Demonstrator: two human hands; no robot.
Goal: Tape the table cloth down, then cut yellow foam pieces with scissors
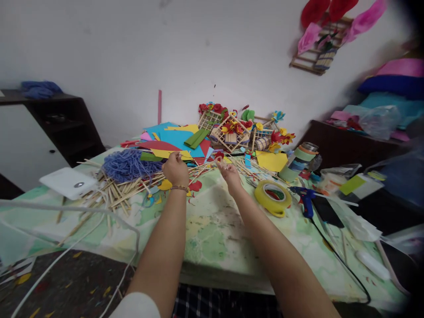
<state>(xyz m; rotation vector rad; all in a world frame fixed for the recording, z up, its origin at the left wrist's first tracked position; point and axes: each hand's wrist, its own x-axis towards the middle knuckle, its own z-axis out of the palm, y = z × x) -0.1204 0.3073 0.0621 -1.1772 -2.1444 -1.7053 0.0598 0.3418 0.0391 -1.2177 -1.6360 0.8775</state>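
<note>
Pale wall (132, 53) fills the upper frame, with the green-patterned tablecloth (212, 238) spread below it. Upper centre, several small lattice pieces (231, 138) stand assembled and, as I judge it, mostly finished, with paper flowers (232, 126) on them. Left of centre, coloured paper sheets (175, 139), blue yarn (129, 165) and loose sticks (115, 194) lie unassembled. Right of centre are a yellow tape roll (261, 198) and, beyond it, a blue glue gun (307, 202).

Both my hands are raised mid-frame, apart from each other. My left hand (175, 170) has its fingers bent together near a yellow sheet; whether they grip anything I can't tell. My right hand (231, 176) seems to pinch a small red piece (219, 155) at the fingertips, to the right of my left hand. It looks only part-made to me, and I see it attached to no lattice.
</note>
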